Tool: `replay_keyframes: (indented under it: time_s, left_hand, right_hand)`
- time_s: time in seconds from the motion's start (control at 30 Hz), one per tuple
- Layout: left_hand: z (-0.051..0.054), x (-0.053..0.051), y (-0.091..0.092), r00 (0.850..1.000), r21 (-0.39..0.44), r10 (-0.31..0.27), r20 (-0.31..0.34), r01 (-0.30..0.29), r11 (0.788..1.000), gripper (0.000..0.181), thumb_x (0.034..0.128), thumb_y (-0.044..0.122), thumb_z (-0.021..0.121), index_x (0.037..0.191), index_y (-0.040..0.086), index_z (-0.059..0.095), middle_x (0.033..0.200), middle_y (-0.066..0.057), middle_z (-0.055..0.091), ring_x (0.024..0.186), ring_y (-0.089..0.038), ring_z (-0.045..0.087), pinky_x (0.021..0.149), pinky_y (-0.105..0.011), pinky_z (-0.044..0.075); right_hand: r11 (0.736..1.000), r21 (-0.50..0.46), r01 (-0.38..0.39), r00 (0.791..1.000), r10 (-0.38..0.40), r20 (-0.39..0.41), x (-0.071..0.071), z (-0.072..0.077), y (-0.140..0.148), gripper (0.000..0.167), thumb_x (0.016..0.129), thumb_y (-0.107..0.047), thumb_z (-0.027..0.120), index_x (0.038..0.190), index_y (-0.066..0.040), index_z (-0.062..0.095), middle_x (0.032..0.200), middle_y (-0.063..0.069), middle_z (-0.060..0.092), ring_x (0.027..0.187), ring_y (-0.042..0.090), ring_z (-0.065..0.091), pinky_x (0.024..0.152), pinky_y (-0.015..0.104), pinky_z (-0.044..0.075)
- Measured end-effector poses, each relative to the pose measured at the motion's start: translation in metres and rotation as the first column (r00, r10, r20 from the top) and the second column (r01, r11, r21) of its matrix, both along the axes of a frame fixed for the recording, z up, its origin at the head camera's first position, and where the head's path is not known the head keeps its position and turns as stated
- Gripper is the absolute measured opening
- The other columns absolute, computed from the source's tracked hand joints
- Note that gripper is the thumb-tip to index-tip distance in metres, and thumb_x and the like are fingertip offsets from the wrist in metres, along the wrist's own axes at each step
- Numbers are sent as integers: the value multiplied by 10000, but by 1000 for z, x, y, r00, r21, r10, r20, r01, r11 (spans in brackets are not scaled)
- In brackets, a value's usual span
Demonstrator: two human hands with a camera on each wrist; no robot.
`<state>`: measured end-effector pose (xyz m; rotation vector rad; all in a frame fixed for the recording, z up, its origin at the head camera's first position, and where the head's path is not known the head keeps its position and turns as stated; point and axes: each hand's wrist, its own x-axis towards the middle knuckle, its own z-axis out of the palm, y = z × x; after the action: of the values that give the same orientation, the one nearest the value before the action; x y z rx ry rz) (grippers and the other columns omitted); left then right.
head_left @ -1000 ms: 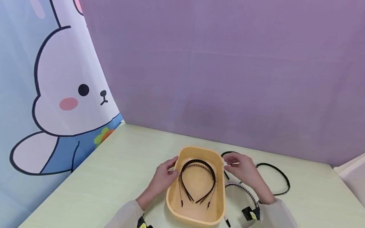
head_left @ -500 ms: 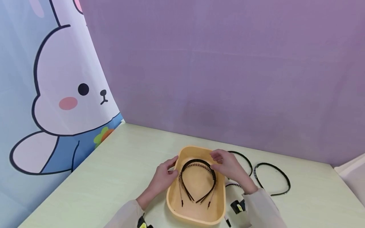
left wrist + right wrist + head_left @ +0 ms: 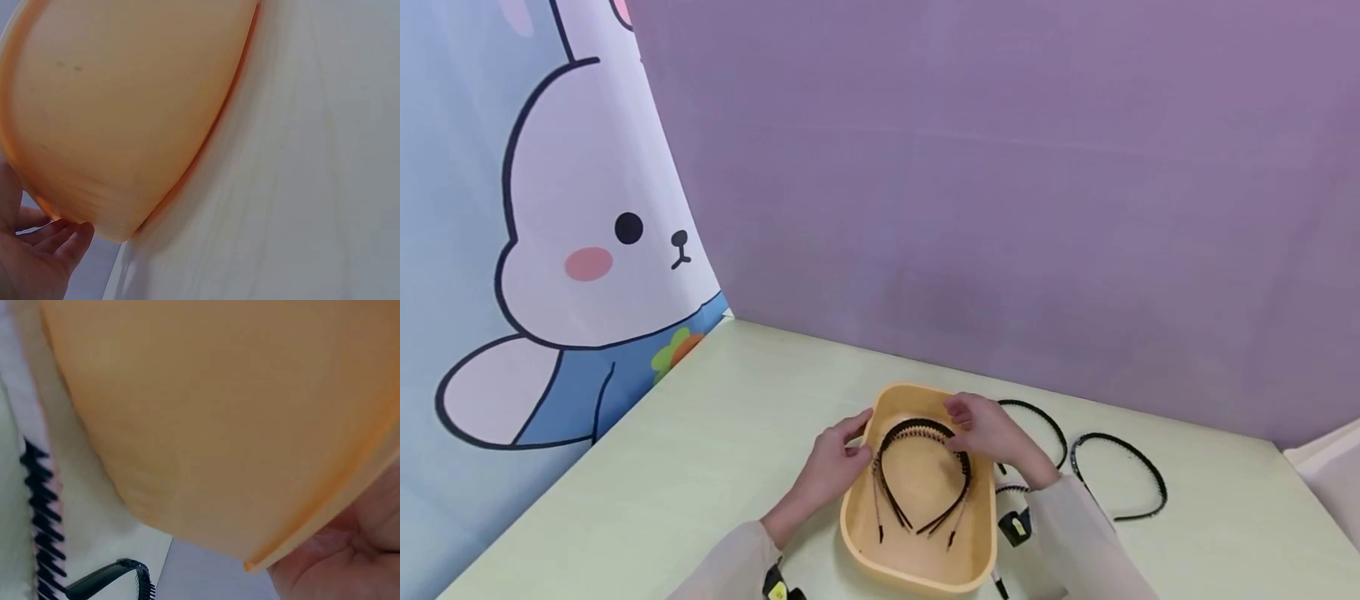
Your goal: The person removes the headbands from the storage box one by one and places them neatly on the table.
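Observation:
A yellow container [image 3: 917,577] stands on the table with several dark toothed headbands [image 3: 967,479] lying inside. My left hand [image 3: 827,471] grips its left rim, thumb at the edge; in the left wrist view the fingers of that hand [image 3: 47,250] lie against the outer wall [image 3: 131,125]. Over the right rim reaches my right hand [image 3: 996,429], fingers bent loosely and apart from the thumb, whose tip is by the headbands' upper right; whether it touches them I cannot tell. The right wrist view has the palm [image 3: 344,556] partly hidden behind the container wall [image 3: 219,425].
Right of the container, one black headband [image 3: 1041,410] lies near its upper corner and another [image 3: 1150,468] farther right. A toothed headband [image 3: 1011,487] is partly covered by the right arm. A purple backdrop [image 3: 985,208] rises behind the table [image 3: 760,400].
My right hand has moved left from beside the container to over its interior, uncovering more of the headbands on the right. The left hand keeps its grip on the rim.

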<state>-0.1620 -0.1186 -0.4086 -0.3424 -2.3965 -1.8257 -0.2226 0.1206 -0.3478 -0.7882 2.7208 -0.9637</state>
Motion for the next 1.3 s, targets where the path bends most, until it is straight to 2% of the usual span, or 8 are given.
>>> replay_keyframes:
  time_s: [0.23, 0.53, 0.77, 1.0, 1.3]
  left_hand:
    - [3, 2, -5, 1000, -14, 29, 7, -29, 999, 533, 874, -7, 509, 1398, -49, 423, 1354, -308, 486, 1056, -389, 639, 809, -272, 593]
    - [2, 0, -6, 999, 3, 32, -2, -32, 999, 525, 881, -18, 502, 1398, -49, 422, 1367, -293, 482, 1108, -397, 609, 826, -280, 589]
    - [1, 1, -4, 1000, 8, 16, -5, -16, 1000, 522, 883, -24, 499, 1396, -64, 415, 1361, -309, 478, 1084, -407, 618, 812, -272, 592]
    - [-1, 1, -2, 1000, 4, -7, -11, 7, 1000, 519, 885, -23, 487, 1393, -87, 404, 1357, -329, 468, 1087, -421, 611, 806, -271, 594]
    - [-1, -1, 1, 1000, 10, -17, 4, 17, 1000, 522, 889, -15, 490, 1400, -72, 402, 1348, -331, 476, 1050, -412, 633, 796, -260, 595]
  right_hand:
    - [994, 68, -84, 994, 88, -58, -11, -4, -9, 464, 771, 6, 703, 1201, 98, 556, 1157, 236, 615, 1035, 353, 608, 878, 439, 549]
    - [994, 107, -12, 998, 18, -61, -13, -2, -17, 419, 741, 42, 726, 1138, 80, 598, 1069, 173, 649, 966, 302, 628, 827, 390, 567]
    - [993, 111, -25, 992, 39, -121, -12, -4, -16, 245, 723, 59, 732, 954, 21, 659, 885, 118, 685, 823, 244, 651, 699, 302, 576]
    - [999, 53, -11, 991, 18, -133, -13, -10, -10, 226, 708, 113, 659, 905, 5, 677, 846, 98, 691, 784, 212, 650, 654, 266, 565]
    - [1000, -8, 18, 989, -19, -147, -9, -13, -9, 207, 715, 87, 627, 896, 2, 681, 833, 85, 689, 753, 172, 639, 631, 245, 552]
